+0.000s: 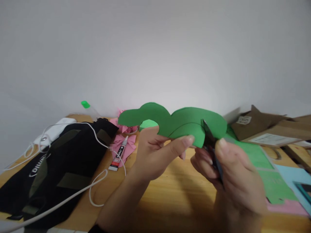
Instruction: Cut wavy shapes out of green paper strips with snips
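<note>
A curvy piece of green paper is held up above the wooden table, with a thin drawn arc across its right lobe. My left hand pinches its lower edge, thumb in front and fingers behind. In my right hand is a pair of scissors, with the dark blades at the paper along the drawn line. Fingers wrap round the handles and largely hide them. The paper is slit where the blades enter, and a flap hangs between them and my left thumb.
On the wooden table, a black bag and white cable lie left. A glue tube rests on pink folded paper. Right are brown cardboard, green sheets and a light blue sheet.
</note>
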The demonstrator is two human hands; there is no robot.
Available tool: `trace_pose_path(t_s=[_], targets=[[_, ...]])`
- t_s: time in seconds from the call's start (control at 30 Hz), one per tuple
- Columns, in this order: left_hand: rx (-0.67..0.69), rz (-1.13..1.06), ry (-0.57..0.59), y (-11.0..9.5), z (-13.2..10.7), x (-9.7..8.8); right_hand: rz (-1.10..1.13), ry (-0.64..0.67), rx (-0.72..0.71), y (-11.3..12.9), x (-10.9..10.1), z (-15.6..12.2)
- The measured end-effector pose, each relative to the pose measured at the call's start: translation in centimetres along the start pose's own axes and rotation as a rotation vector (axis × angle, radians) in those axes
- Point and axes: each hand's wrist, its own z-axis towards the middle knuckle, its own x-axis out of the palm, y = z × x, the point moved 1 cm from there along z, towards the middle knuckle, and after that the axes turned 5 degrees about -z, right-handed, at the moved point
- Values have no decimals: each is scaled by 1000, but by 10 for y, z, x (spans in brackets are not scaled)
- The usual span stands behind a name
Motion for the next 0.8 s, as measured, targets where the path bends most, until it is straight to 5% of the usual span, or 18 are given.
trace_pose_path(t_s=[0.23, 0.63, 0.8], targets=[[-22, -26, -22, -1, -2, 2, 36, 7, 11, 1, 0, 1], [-133, -80, -318, 14, 3, -7, -45, 25, 256, -4, 0, 7], [-83, -48, -360, 14, 7, -13, -93, 54, 214, 4, -5, 0]])
